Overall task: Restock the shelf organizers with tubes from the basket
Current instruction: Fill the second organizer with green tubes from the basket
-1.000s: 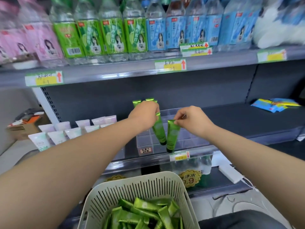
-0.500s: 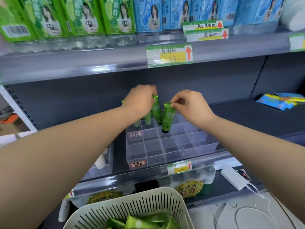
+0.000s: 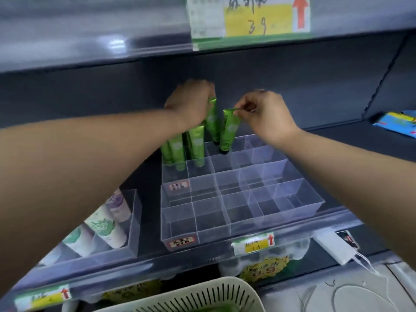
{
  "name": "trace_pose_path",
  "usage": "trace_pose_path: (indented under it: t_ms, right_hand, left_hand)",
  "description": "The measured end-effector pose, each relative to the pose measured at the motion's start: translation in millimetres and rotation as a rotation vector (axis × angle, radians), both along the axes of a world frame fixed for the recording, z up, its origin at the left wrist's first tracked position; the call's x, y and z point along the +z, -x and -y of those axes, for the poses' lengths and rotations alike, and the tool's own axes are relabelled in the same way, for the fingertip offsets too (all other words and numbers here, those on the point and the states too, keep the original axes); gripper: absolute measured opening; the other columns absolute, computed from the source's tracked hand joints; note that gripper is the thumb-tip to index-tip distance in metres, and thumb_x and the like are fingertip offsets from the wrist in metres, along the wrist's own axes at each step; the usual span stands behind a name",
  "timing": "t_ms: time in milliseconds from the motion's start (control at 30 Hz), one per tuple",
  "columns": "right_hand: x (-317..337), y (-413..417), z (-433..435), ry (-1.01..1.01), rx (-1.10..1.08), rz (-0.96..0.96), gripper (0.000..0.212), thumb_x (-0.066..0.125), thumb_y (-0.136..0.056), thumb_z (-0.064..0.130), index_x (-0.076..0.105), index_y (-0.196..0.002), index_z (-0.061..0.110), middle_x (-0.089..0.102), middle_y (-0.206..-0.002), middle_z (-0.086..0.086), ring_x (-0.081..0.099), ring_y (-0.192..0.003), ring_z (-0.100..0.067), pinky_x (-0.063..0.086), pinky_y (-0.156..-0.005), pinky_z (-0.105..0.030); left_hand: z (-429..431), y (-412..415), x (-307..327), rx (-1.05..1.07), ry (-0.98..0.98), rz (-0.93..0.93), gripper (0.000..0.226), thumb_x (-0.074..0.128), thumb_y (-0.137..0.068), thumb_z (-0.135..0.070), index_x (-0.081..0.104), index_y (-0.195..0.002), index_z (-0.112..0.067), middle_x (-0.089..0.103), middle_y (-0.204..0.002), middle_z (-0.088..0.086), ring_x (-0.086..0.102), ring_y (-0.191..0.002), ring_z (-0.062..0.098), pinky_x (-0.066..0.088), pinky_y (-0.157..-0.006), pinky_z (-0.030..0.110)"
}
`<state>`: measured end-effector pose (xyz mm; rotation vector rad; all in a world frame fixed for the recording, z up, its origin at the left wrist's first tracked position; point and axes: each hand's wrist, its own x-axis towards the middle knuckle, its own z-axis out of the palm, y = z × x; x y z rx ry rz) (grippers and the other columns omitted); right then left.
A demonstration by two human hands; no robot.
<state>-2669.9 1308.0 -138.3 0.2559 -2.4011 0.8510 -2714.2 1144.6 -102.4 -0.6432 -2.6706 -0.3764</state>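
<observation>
The thumb and forefinger (image 3: pixel 239 111) of the right hand (image 3: pixel 267 119) pinch the flat crimped top of a green plastic tube with a black cap (image 3: pixel 229 129), the other fingers curled loosely behind. This tube hangs cap-down and slightly tilted, its cap inside a back-row cell of the clear plastic divided organizer (image 3: pixel 261 154); whether it touches the bottom cannot be told. The left hand (image 3: pixel 191 102), its fingers bent downward and mostly hidden behind its back, grips the upper end of a second green tube (image 3: pixel 211 121), which stands just left of the first over the same back row. More standing green tubes (image 3: pixel 177 152) fill the organizer's back-left cells, below the left wrist. Directly in front of the organizer sits a second clear divided tray (image 3: pixel 225 221). To the organizer's left, a clear box (image 3: pixel 135 224) holds white tubes (image 3: pixel 105 221). Well in front of and below the organizer shows the rim of a white slotted plastic basket (image 3: pixel 202 296). Far to the organizer's right lie blue packets (image 3: pixel 396 122)
</observation>
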Motion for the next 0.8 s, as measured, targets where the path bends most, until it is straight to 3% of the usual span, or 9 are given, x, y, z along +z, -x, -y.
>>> trace_pose_path:
  t_ms: [433, 800]
  right_hand:
    - [-25, 48, 9, 0.033, 0.062, 0.044, 0.007, 0.065, -0.081, 0.010, 0.068, -0.077, 0.015, 0.060, -0.078, 0.005, 0.057, -0.074, -0.011, 0.050, -0.075, -0.029]
    - [-32, 60, 18, -0.024, 0.097, 0.150, 0.012, 0.060, -0.084, 0.006, 0.071, -0.087, 0.011, 0.066, -0.091, -0.004, 0.062, -0.088, -0.021, 0.050, -0.082, -0.032]
  left_hand:
    - [-7, 41, -25, -0.040, 0.071, 0.002, 0.023, 0.056, -0.087, -0.009, 0.065, -0.108, -0.015, 0.065, -0.113, 0.013, 0.060, -0.104, 0.032, 0.046, -0.083, 0.033]
    - [-7, 58, -38, -0.032, 0.112, 0.036, 0.024, 0.051, -0.086, -0.004, 0.066, -0.101, -0.015, 0.065, -0.106, 0.015, 0.060, -0.099, 0.034, 0.049, -0.080, 0.034]
